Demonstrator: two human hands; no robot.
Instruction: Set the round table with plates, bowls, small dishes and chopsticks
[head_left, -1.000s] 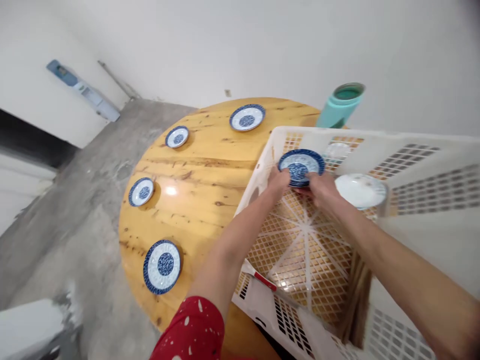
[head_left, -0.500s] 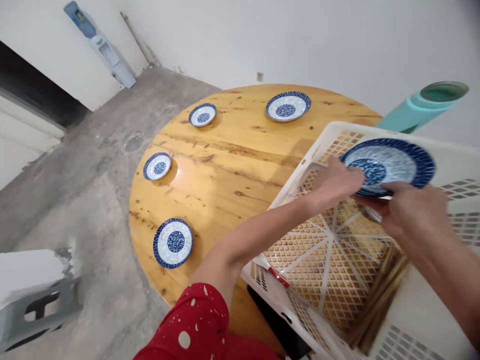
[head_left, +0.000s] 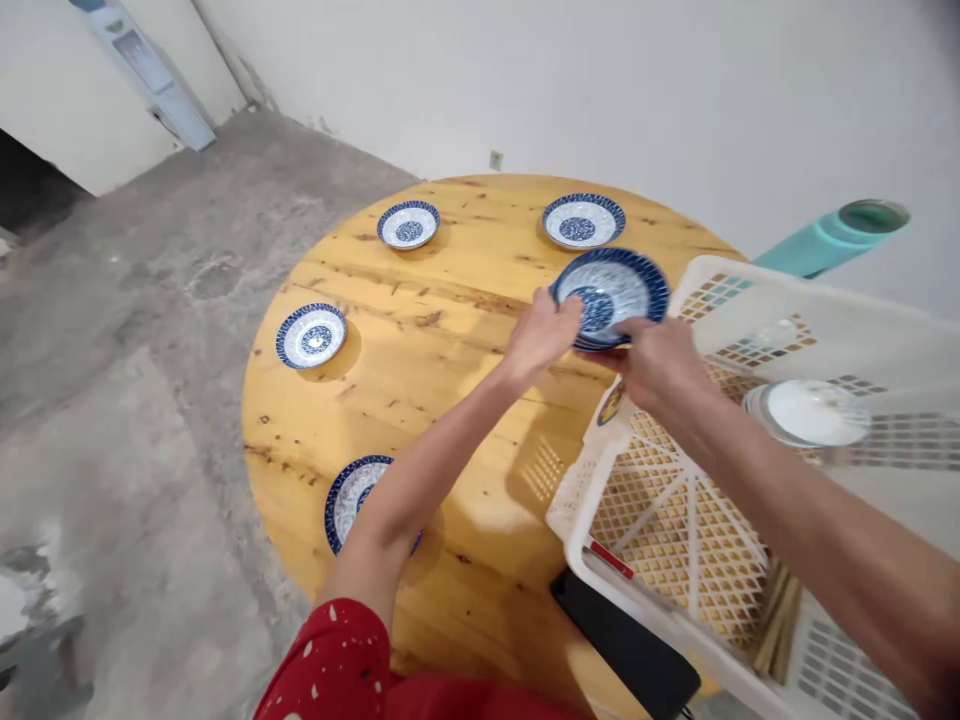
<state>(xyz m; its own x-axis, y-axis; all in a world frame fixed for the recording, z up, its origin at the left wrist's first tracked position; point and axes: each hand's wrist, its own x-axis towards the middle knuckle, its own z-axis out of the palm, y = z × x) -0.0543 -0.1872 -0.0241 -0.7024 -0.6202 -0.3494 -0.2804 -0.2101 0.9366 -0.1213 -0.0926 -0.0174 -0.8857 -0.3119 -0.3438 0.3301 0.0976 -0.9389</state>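
A small stack of blue-and-white plates (head_left: pixel 611 290) is held in the air above the round wooden table (head_left: pixel 450 400), left of the basket. My left hand (head_left: pixel 546 325) grips the stack's left edge, thumb on the top plate. With thumb over the rim and fingers beneath, my right hand (head_left: pixel 656 355) holds the right side. Single matching plates lie around the table edge: one at the back (head_left: pixel 583 221), one at the back left (head_left: pixel 409 225), one at the left (head_left: pixel 311 336), and one at the front left (head_left: pixel 352 495), partly behind my left arm.
A white plastic basket (head_left: pixel 577 530) sits on the table's right side, holding white dishes (head_left: pixel 814 412), chopsticks (head_left: pixel 776 620) and something with a red handle (head_left: pixel 611 560). A black flat object (head_left: pixel 630 640) lies by its front. Behind stands a turquoise cylinder (head_left: pixel 825 240).
Both hands have carried the plate stack leftward, out from over the basket to above the table. White dishes inside the basket now show. The view has shifted slightly.
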